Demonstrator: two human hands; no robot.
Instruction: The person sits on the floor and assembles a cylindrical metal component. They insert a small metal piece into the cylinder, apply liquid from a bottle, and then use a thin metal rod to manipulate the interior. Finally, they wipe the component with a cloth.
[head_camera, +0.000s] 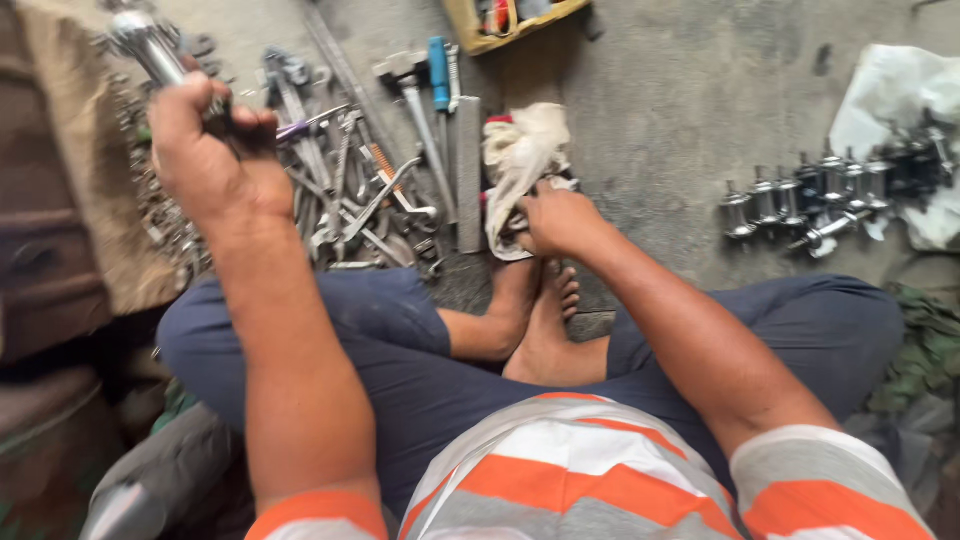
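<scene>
Chrome metal part (150, 45) in the left hand (205, 150), fingers clenched around it; right hand (560, 218) fingers closed on white rag (520, 160).

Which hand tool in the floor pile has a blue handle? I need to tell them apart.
The screwdriver-like tool at the pile's far edge, beside the hammer; the other tools look bare grey metal.

Bare grey concrete floor (680, 110) in soft daylight, a brown sack (80, 190) along its left edge.
</scene>
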